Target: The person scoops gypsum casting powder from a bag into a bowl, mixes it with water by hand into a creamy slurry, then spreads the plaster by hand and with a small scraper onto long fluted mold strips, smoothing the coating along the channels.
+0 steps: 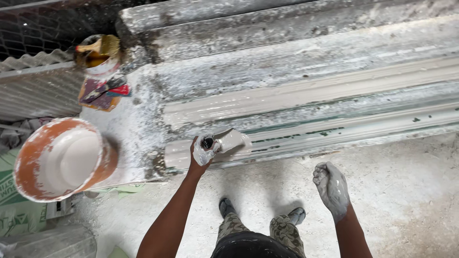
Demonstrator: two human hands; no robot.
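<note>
Camouflage trousers [282,231], plaster-coated hands [331,188]

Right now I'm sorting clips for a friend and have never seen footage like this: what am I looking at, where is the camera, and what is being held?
There is no machine here. The one picture comes from a camera worn on a person's head, looking down, so you see their own two arms, legs and shoes from above.

The left hand, smeared with white paste, grips a scraper and presses it on a long moulding with ridges, coated in the same wet white material. The right hand, also coated grey-white, is loosely closed, holds nothing and hangs over the concrete floor.

At the moulding's left end stands an orange bucket holding white paste. Beyond it a small can has a brush lying across its top.
</note>
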